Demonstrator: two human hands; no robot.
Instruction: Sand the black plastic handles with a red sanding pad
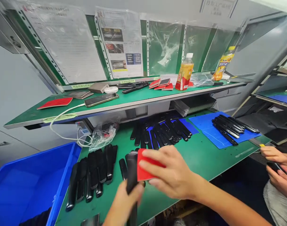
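My left hand (124, 201) is wrapped round a long black plastic handle-shaped piece (132, 169), held upright over the front of the green bench. Between the fingers and thumb of my right hand (174, 172) is a thin square red sanding pad (143, 168). Its edge lies against the right side of the black piece, near the upper end. To the left, several similar black pieces (94, 172) lie in a row on the bench. More of them (161, 133) are spread behind my hands, partly on a blue sheet.
At left stands a blue bin (73, 157) with black pieces inside. A blue mat (209, 138) carries a black pile. The shelf (134, 98) holds a phone (101, 99), sanding pads (161, 84) and two bottles (184, 73). A co-worker's hands (276, 160) hold a tool and black piece at right.
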